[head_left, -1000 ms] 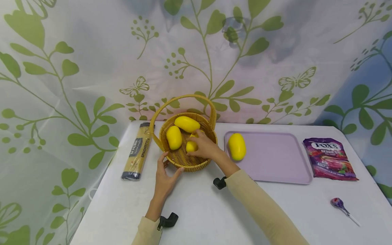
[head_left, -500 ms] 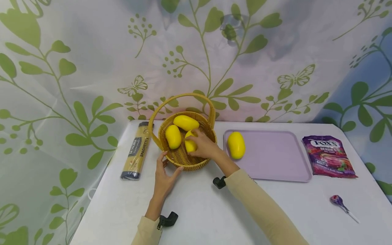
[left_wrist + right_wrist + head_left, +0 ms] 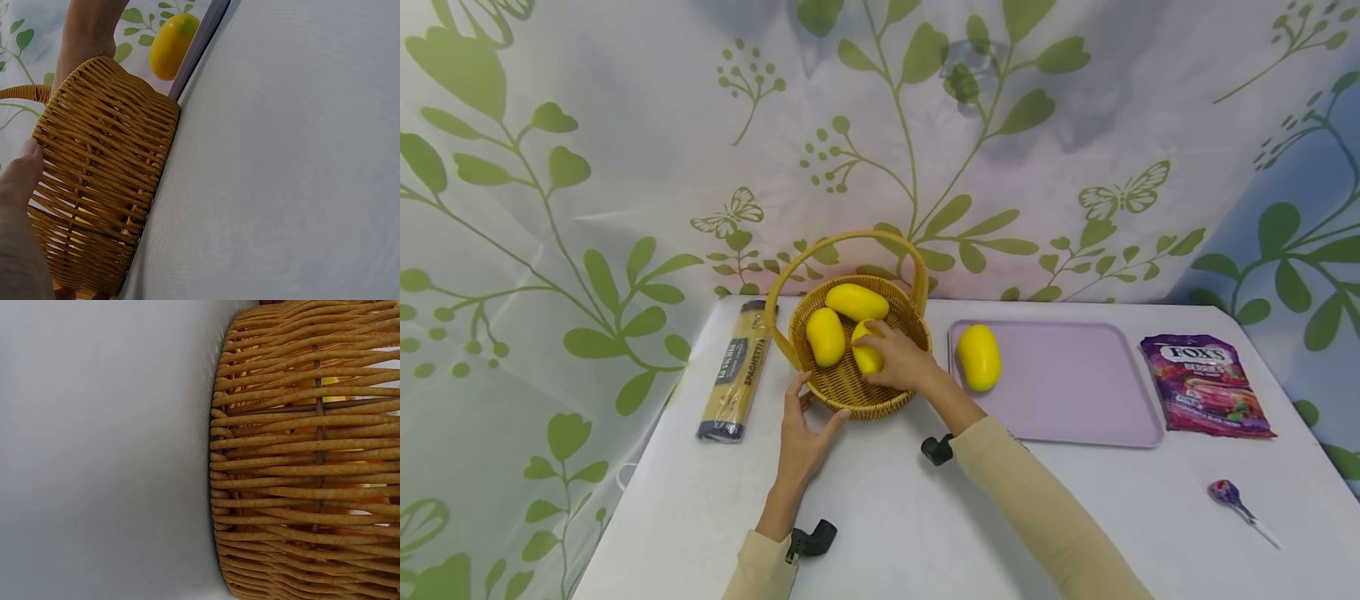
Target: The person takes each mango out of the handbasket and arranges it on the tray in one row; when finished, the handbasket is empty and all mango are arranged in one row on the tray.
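R hand (image 3: 901, 358) & its mango (image 3: 865, 359) slid a touch left vs 1 s ago — gripped, long axis approx. near-to-far — L hand (image 3: 805, 442) grips basket (image 3: 872, 411) side.

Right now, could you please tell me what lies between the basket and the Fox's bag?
In the head view, the lilac tray lies between the basket and the Fox's bag, with one yellow fruit on its basket-side end.

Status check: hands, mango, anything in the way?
Right hand gripping mango inside basket. Left hand holding basket's near-left side. Two other mangoes alongside; nothing visibly blocking.
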Tool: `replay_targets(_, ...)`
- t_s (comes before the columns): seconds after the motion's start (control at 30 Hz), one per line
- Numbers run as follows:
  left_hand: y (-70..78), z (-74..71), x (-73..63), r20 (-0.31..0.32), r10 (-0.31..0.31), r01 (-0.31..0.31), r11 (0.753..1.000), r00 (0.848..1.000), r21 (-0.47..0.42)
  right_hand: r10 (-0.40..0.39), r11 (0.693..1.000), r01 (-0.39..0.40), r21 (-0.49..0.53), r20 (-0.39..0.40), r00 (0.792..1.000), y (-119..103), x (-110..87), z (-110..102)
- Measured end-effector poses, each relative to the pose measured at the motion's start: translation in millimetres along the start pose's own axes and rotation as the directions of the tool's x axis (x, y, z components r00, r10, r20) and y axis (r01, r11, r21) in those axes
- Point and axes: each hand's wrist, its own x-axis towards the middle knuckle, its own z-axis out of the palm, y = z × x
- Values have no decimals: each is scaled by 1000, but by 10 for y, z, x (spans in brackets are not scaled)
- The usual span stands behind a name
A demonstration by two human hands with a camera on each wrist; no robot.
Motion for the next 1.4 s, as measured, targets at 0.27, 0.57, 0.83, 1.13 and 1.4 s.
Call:
replay_targets(0.27, 19, -5, -14, 1, 3, -3, 1000, 1000, -10, -64, 998, 64, 0, -74, 995, -14, -55, -27)
replay_targets(0.57, 7, -9, -18, -8, 17, -17, 1000, 1000, -1, -143, 988, 151, 25, -205, 968, -78, -285, -238)
replay_targets(0.83, -6, -3, -25, -12, 19, -19, 1000, 1000, 3, -149, 985, 169, 45, -289, 946, -72, -623, -490)
replay_targets(1.13, -1, 7, -24, -7, 26, -26, 1000, 1000, -14, -164, 983, 185, 16, -395, 904, 155, -1024, -642)
replay_targets(1.4, -7, 3, -25, -8, 24, -25, 1000, 1000, -9, -116, 989, 146, 26, -482, 869, 506, -1368, -757)
